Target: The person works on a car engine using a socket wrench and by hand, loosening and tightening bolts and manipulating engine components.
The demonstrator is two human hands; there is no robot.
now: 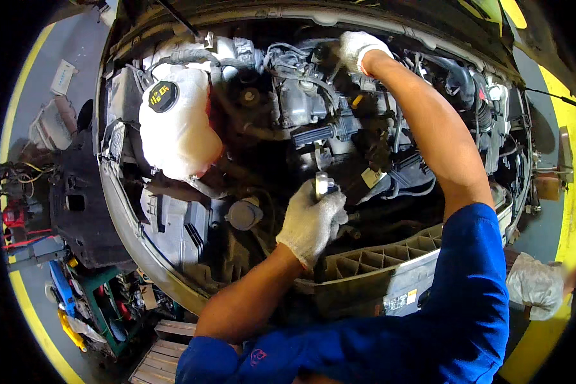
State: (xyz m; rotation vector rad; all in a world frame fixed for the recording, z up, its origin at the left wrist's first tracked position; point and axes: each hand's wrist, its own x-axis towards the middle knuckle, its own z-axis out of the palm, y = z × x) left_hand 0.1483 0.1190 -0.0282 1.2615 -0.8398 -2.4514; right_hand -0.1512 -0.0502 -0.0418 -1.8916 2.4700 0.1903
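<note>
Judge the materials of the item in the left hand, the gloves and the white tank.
Held item: probably metal, glossy, given its bright silvery glints; coated plastic is possible.
Gloves: apparently knitted fabric, matte, with a fuzzy-looking surface.
White tank: likely moulded plastic, satin, cloudy-looking with rounded lobes.

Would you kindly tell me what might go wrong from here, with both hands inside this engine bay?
The small silvery cylindrical object in the white-knit-gloved left hand might slip into the dark gaps around the grey metal engine.
The white-knit-gloved right hand reaches farther in, where its fabric could snag on crowded parts.
The bare right forearm, stretched over the engine, could get scraped.
</note>
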